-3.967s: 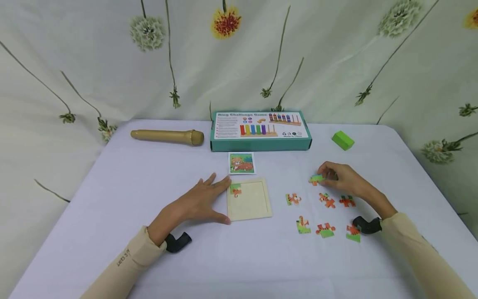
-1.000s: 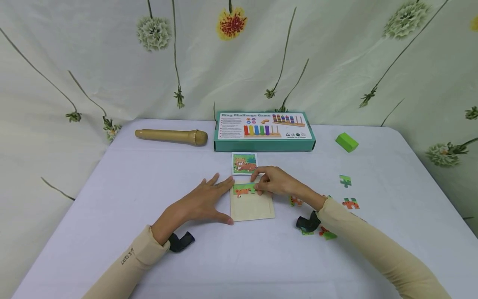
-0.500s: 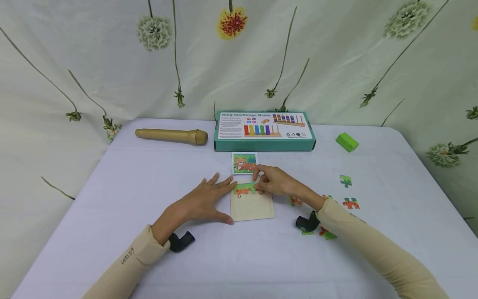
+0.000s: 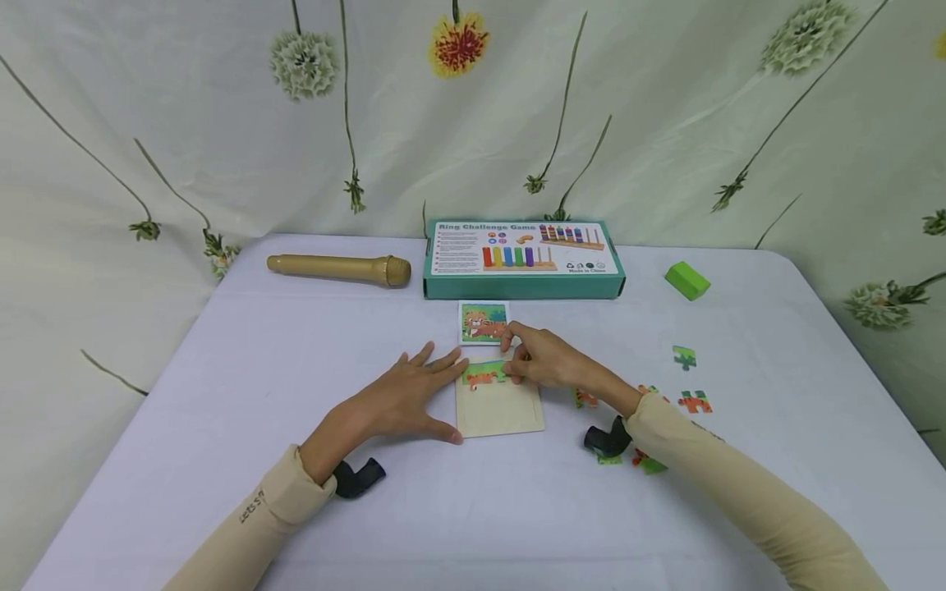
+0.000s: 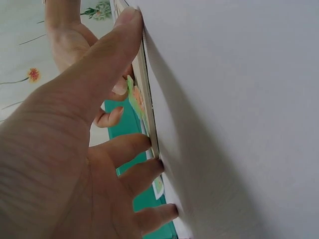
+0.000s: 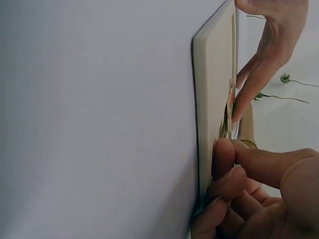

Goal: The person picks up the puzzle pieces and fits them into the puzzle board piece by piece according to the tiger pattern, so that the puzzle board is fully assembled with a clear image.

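Observation:
In the head view, my left hand (image 4: 399,402) lies spread at the left edge of a pale wooden puzzle board (image 4: 498,417). Its thumb and fingertips touch the board's side, as the left wrist view shows. A corner puzzle piece (image 4: 473,377) with green and orange print sits in the board's upper left. Beside it, my right hand (image 4: 548,359) pinches a second green-and-orange puzzle piece (image 4: 498,371) between thumb and finger, low over the board's top edge. In the right wrist view, the curled fingers (image 6: 227,184) hide most of that piece.
A tiger picture card (image 4: 484,322) lies just behind the board, before a green game box (image 4: 525,287). Further left is a gold toy microphone (image 4: 338,269); a green block (image 4: 687,281) is back right. Loose puzzle pieces (image 4: 695,402) lie right, some under my right forearm.
Over the four seconds, my right hand has carried a puzzle piece from the right side to the board, next to the corner piece. The left hand stays; the last half second shows barely any motion.

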Tool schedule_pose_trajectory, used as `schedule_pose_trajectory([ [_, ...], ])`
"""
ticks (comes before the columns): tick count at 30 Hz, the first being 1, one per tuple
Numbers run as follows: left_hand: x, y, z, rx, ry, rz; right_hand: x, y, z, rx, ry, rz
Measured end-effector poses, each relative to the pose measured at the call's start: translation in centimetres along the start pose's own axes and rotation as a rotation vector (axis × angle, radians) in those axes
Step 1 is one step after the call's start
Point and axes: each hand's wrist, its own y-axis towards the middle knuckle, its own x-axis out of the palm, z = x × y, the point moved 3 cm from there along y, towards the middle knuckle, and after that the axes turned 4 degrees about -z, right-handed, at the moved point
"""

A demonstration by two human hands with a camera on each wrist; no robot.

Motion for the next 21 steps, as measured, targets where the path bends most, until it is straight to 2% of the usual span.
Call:
schedule_pose_trajectory([
  [8,-0.03,-0.04,-0.03,0.005,-0.006,0.003,0.06,0.27,-0.13,0.042,-0.027,-0.006],
  [21,0.0,0.04,-0.05,0.009,-0.004,0.002,0.14,0.54,0.1,0.038,-0.081,0.021],
])
